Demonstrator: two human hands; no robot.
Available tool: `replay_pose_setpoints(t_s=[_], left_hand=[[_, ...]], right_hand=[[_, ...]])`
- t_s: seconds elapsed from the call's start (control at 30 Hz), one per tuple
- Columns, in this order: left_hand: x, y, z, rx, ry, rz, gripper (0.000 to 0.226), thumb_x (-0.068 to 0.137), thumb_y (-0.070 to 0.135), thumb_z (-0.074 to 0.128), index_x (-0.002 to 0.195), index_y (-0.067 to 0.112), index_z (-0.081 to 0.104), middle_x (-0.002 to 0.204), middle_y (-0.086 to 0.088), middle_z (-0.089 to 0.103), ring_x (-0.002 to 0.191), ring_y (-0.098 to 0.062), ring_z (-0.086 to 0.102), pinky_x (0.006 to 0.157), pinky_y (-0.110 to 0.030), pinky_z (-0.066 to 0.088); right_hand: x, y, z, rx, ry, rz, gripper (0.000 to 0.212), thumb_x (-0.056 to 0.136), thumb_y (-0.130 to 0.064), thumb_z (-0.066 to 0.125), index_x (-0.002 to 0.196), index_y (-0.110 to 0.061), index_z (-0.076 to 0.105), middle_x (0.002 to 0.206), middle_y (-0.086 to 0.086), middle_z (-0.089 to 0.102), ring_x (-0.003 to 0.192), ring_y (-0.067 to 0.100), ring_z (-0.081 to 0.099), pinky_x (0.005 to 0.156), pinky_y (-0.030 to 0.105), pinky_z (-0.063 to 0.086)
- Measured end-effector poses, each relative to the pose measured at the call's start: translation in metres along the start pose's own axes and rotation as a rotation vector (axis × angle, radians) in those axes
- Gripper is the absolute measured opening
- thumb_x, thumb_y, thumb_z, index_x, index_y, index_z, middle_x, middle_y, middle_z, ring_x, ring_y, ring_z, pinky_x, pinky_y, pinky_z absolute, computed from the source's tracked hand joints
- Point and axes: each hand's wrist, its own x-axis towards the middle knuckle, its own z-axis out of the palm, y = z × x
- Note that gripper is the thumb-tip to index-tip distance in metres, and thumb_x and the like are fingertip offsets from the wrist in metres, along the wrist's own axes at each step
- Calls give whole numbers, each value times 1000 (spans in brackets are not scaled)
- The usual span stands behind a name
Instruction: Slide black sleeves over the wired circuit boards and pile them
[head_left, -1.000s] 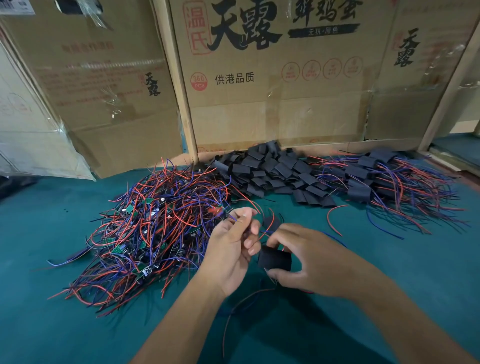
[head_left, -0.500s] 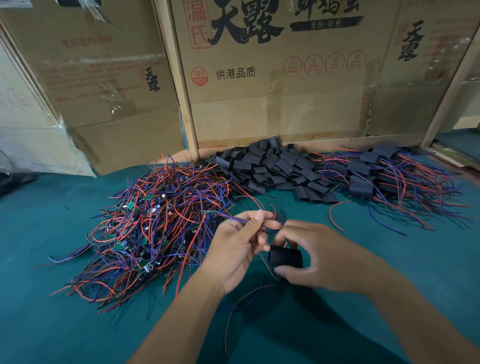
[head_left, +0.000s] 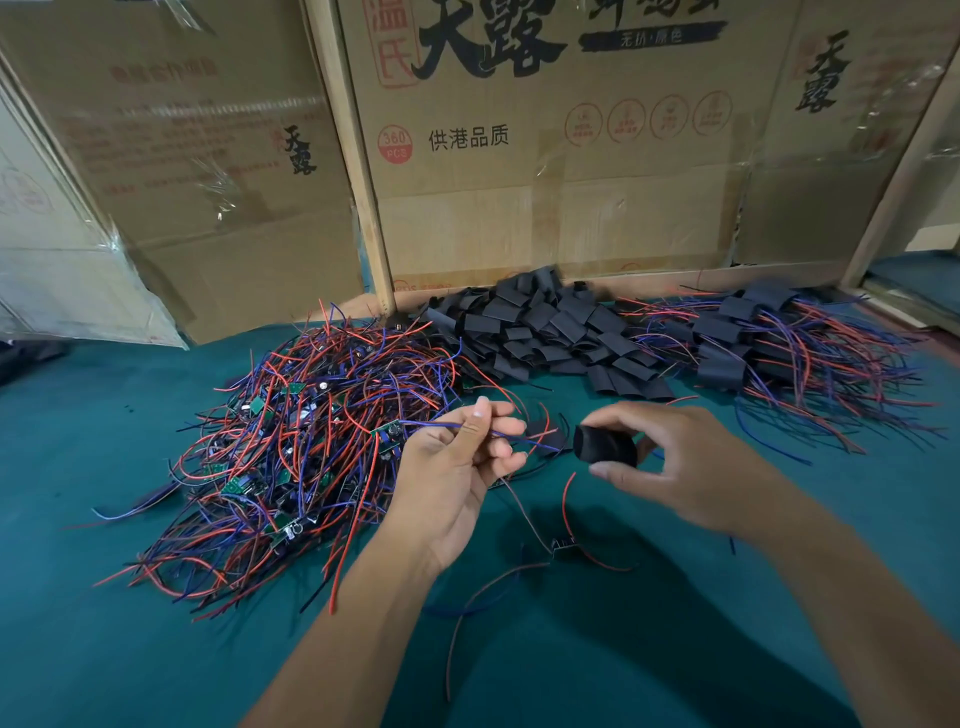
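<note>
Teal felt covers the worktop (head_left: 104, 649), and flattened cardboard cartons (head_left: 545, 156) printed with black characters stand along its far edge. Near the middle of the worktop, the right hand (head_left: 691, 467) pinches a black sleeve (head_left: 605, 446) between thumb and curled fingers, with one open end of the sleeve turned toward the other hand. Just beside it, with a small gap between, the left hand (head_left: 457, 467) holds thin blue and red wires (head_left: 519, 440) pinched between thumb and forefinger, their free ends pointing at the sleeve's mouth. Below the two hands a small circuit board (head_left: 563, 546) lies close to the felt with red and dark leads running off it; whether those leads are the same ones in the left hand cannot be told.

Left of the hands, toward the left half of the worktop, sprawls a large tangle of unsleeved boards (head_left: 291, 457), green boards showing among red and blue wires. Along the far edge at the middle sits a heap of loose black sleeves (head_left: 550, 327). To its right, at the far right corner, lies the pile of finished sleeved boards (head_left: 769, 348), black sleeves with wires fanning out toward the right edge.
</note>
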Motion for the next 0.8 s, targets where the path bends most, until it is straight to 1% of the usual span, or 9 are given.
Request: replay_pose_setpoints(t_s=[0.03, 0.1, 0.17, 0.23, 0.33, 0.43, 0.6, 0.8], left_hand=[[-1, -1, 1, 4, -2, -4, 28, 89, 24, 58, 94, -2, 67, 76, -6, 69, 54, -7, 55, 58, -20, 55], [-1, -1, 2, -2, 2, -15, 28, 89, 25, 59, 95, -2, 68, 76, -7, 69, 54, -7, 54, 58, -20, 55], [-1, 0, 3, -20, 14, -25, 28, 89, 24, 59, 94, -2, 68, 76, -7, 69, 54, -7, 54, 58, -19, 55], [-1, 0, 3, -34, 25, -36, 27, 92, 23, 58, 94, -2, 69, 76, -6, 69, 53, -6, 53, 58, -18, 55], [-1, 0, 4, -49, 38, -53, 26, 96, 21, 55, 94, -2, 69, 76, -5, 69, 53, -5, 53, 58, -17, 55], [-1, 0, 4, -58, 52, -61, 26, 98, 19, 54, 93, -2, 70, 76, -6, 69, 53, -5, 54, 58, -18, 56], [1, -2, 2, -65, 68, -63, 25, 97, 18, 56, 96, -5, 67, 77, -8, 70, 53, -6, 55, 61, -20, 57], [2, -9, 0, 26, 35, -74, 26, 99, 18, 56, 94, -4, 68, 78, -11, 71, 54, -8, 57, 60, -22, 57]], right_hand=[[0, -1, 2, -14, 10, -9, 25, 89, -40, 68, 112, -39, 59, 102, -24, 63, 95, 3, 57, 80, 16, 42], [1, -4, 6, -68, 51, -30, 30, 89, -38, 70, 116, -34, 59, 105, -21, 62, 93, 5, 57, 82, 26, 46], [0, -7, 12, -130, 123, -59, 34, 88, -34, 72, 119, -28, 60, 107, -14, 63, 91, 13, 59, 79, 35, 51], [0, -11, 17, -178, 195, -100, 36, 86, -32, 74, 118, -22, 61, 106, -8, 66, 89, 18, 62, 73, 40, 54], [0, -15, 24, -226, 292, -184, 36, 83, -32, 73, 113, -18, 62, 100, -3, 69, 83, 20, 64, 64, 38, 56], [2, -17, 30, -244, 346, -211, 35, 82, -33, 70, 112, -17, 61, 97, -3, 69, 83, 20, 65, 63, 37, 55], [3, -19, 32, -260, 416, -216, 33, 85, -40, 62, 111, -19, 60, 94, -7, 68, 80, 16, 62, 60, 33, 52], [3, -22, 31, -313, 424, -223, 35, 80, -31, 71, 111, -15, 66, 96, -4, 69, 85, 18, 65, 60, 31, 53]])
